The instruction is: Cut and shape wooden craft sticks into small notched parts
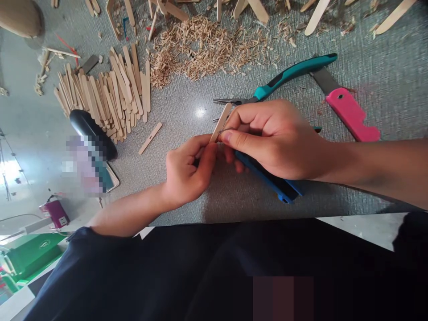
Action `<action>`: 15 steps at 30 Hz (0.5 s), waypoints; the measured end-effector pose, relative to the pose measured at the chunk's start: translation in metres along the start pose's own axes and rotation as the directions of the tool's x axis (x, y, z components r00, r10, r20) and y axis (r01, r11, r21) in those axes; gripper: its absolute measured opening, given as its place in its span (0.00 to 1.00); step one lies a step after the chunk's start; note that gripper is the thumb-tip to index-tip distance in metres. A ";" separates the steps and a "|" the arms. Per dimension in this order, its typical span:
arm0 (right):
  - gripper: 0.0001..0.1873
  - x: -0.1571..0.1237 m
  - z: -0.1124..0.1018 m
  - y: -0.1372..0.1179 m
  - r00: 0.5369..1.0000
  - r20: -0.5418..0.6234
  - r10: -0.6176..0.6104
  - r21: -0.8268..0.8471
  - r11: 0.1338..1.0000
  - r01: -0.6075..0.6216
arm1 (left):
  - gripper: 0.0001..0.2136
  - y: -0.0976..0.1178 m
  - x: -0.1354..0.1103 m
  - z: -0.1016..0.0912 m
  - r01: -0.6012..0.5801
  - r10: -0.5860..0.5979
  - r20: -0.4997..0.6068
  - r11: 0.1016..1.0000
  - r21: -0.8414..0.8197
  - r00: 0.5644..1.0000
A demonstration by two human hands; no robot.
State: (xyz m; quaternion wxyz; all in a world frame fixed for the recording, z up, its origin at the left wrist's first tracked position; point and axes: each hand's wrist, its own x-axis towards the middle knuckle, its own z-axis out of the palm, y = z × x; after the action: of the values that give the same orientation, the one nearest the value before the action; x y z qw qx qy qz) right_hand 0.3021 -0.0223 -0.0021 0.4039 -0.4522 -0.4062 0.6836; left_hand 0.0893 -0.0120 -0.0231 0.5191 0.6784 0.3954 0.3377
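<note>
My left hand [187, 171] is closed, pinching the lower end of a pale wooden craft stick [221, 121] that points up and away. My right hand [270, 138] is closed around a blue-handled tool [270, 180], its handle running down to the right under my palm. Thumb and forefinger of that hand press at the stick where the tool's thin metal tip meets it. The tip itself is mostly hidden by my fingers.
Teal-handled pliers [287, 76] and a pink-handled knife [349, 113] lie beyond my right hand. A fanned pile of craft sticks [107, 96] lies at the left, a single notched stick [150, 138] beside it, wood shavings [203, 49] further back, a phone [95, 147] at the left.
</note>
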 end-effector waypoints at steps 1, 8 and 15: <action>0.19 0.000 0.000 0.000 1.000 0.001 0.003 -0.001 1.000 -0.003 | 0.14 0.000 0.000 0.000 0.006 -0.006 0.002 1.000 0.007 1.000; 0.15 0.000 -0.001 0.001 1.000 -0.001 0.018 -0.002 1.000 -0.018 | 0.13 0.002 0.001 0.001 -0.015 0.015 -0.015 1.000 -0.009 1.000; 0.17 0.001 -0.002 0.001 1.000 0.021 0.009 0.007 1.000 -0.009 | 0.12 0.000 0.000 0.000 -0.018 0.018 -0.013 1.000 0.007 1.000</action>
State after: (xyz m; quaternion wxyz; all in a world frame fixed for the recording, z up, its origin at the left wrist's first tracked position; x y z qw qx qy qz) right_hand 0.3033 -0.0219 -0.0040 0.3982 -0.4453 -0.4061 0.6916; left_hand 0.0893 -0.0124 -0.0227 0.5113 0.6813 0.3938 0.3455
